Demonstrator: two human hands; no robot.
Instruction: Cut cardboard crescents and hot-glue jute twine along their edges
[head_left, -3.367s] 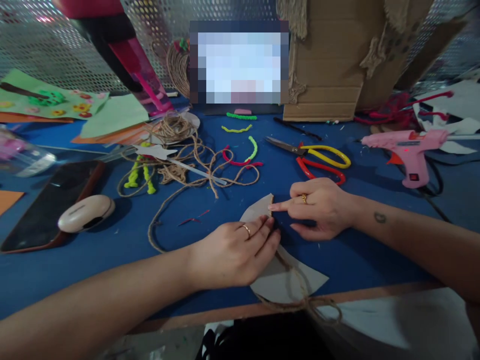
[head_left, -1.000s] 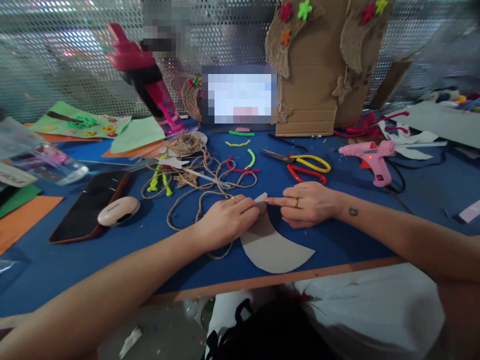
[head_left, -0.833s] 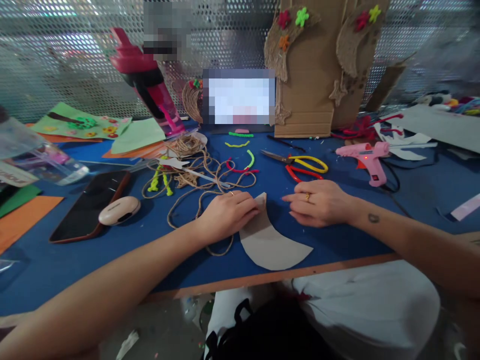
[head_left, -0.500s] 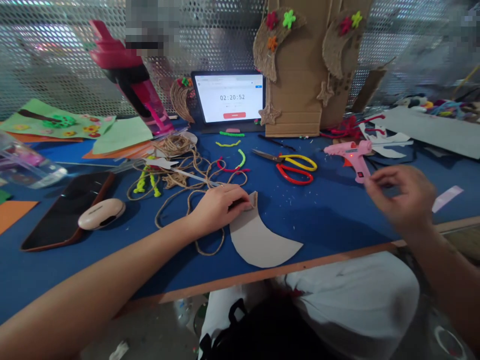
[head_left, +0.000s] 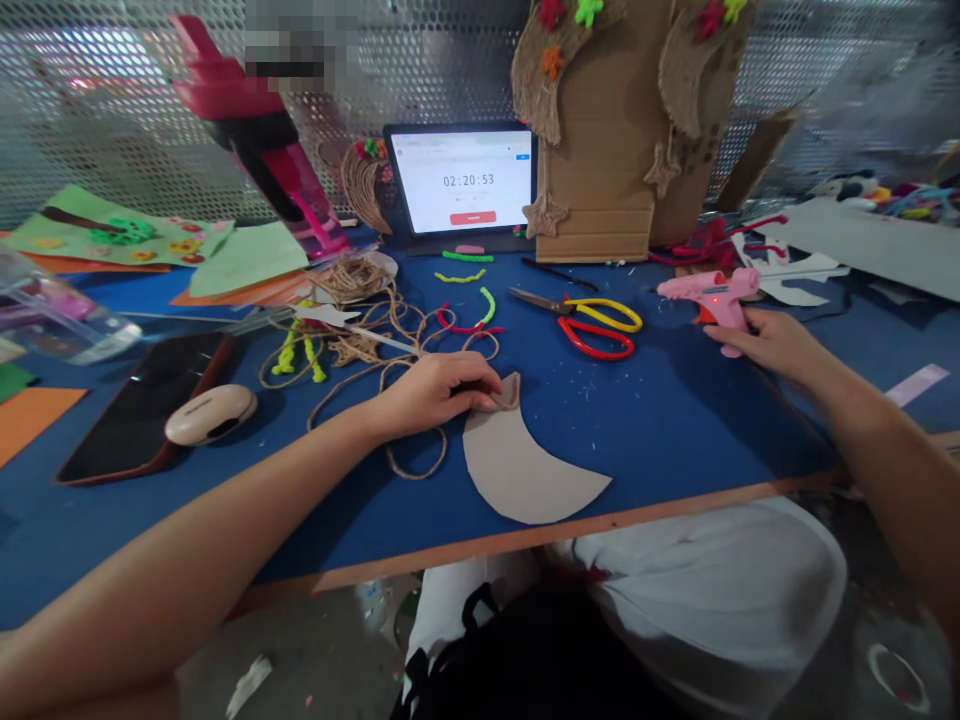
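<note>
The left hand (head_left: 439,392), fingers curled, pins the upper tip of a light, bendy-looking grey card crescent (head_left: 525,470) near the front edge of the blue surface (head_left: 675,420), while the right hand (head_left: 776,342), loosely open, touches the handle of the rigid pink plastic glue gun (head_left: 705,290), probably its safest grip.

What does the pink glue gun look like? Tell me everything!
The pink glue gun looks plastic, with an orange trigger and a tiny red light glowing on its side. It lies on the blue table, nozzle pointing left, near the scissors. The right hand touches its handle with its fingertips.
</note>
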